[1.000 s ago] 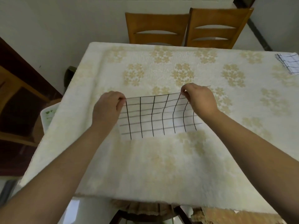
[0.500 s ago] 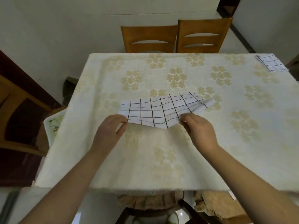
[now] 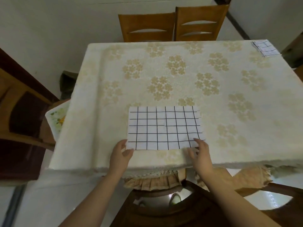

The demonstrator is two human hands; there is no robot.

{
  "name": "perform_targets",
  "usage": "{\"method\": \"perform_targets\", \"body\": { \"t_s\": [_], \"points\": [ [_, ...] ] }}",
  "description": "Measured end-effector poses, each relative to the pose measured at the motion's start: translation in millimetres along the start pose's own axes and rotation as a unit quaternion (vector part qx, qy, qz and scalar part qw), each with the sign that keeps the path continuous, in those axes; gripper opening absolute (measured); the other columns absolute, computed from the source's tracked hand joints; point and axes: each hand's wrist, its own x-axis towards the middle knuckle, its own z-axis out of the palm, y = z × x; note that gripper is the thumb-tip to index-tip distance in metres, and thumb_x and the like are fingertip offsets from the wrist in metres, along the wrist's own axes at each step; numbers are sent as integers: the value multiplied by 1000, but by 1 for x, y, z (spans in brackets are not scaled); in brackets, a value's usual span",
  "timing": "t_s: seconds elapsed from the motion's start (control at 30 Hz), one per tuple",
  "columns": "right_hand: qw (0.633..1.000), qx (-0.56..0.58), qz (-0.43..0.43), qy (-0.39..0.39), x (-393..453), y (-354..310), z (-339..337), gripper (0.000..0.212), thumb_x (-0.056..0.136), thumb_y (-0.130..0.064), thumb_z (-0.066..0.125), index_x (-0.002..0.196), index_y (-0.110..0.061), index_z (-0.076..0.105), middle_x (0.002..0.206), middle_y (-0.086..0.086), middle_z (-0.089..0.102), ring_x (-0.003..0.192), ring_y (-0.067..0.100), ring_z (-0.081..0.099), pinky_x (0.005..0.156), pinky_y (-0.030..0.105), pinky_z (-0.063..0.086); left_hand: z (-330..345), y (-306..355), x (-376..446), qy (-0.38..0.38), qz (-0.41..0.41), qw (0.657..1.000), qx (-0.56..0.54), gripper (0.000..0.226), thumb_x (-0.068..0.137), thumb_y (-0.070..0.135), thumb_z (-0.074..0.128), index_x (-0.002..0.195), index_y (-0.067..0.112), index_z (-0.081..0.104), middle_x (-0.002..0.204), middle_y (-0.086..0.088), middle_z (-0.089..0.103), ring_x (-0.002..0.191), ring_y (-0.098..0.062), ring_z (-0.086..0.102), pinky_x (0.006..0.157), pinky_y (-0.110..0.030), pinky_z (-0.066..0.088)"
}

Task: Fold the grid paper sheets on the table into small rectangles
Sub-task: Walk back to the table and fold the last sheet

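A white sheet of grid paper (image 3: 164, 127) with black lines lies flat on the table (image 3: 164, 76), close to the near edge. My left hand (image 3: 120, 154) pinches the sheet's near left corner between thumb and fingers. My right hand (image 3: 200, 151) is at the near right corner, fingers spread over the paper's edge; a grip there does not show. A small stack of folded grid paper (image 3: 265, 48) rests at the far right corner of the table.
The table carries a cream cloth with tan flower prints. Two wooden chairs (image 3: 173, 24) stand at the far side. A dark wooden cabinet (image 3: 21, 115) is at the left, and a chair with a frilled cushion (image 3: 154, 181) sits under the near edge.
The sheet, held up and bent between both hands, has been drawn toward me and laid flat. Both hands moved from its far corners to its near corners.
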Motion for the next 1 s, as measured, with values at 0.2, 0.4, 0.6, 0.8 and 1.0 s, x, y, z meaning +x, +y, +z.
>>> {"method": "perform_targets", "body": {
  "t_s": [0.2, 0.4, 0.6, 0.8, 1.0],
  "points": [
    [929, 208, 284, 116, 26, -6, -20, 60, 92, -26, 62, 144, -15, 33, 142, 13, 46, 121, 33, 52, 100, 46, 45, 7, 11, 17, 102, -159, 948, -256, 51, 84, 5, 72, 129, 13, 49, 127, -13, 56, 104, -20, 59, 90, -29, 47],
    [918, 214, 311, 122, 39, 5, -25, 43, 89, -15, 62, 131, -13, 51, 115, 14, 64, 104, 35, 62, 94, 51, 50, 17, 22, 25, 28, -246, 931, -268, 49, 88, 4, 67, 132, 5, 46, 113, -14, 58, 89, -22, 65, 71, -24, 56],
    [929, 207, 303, 54, 32, 8, -29, 25, 86, -6, 60, 110, -8, 67, 91, 12, 69, 84, 31, 63, 83, 46, 55, 21, 34, 22, 72, -136, 986, -70, 43, 92, 12, 60, 133, 2, 53, 86, -5, 61, 77, -20, 61, 74, -30, 52],
    [930, 226, 290, -21, 17, 17, -30, 25, 86, -5, 60, 110, -7, 68, 92, 18, 71, 83, 34, 65, 84, 50, 56, 28, 88, -6, 99, 26, 995, 3, 35, 94, 24, 60, 126, 11, 59, 97, -3, 67, 89, -15, 62, 75, -22, 46],
    [924, 237, 294, -61, 11, 30, -30, 30, 87, -7, 64, 117, -4, 65, 92, 17, 72, 92, 35, 69, 85, 49, 57, 73, 130, -43, 6, 111, 992, 60, 27, 95, 20, 59, 121, 14, 63, 107, 0, 69, 90, -7, 64, 64, 0, 42]
  ]
}}
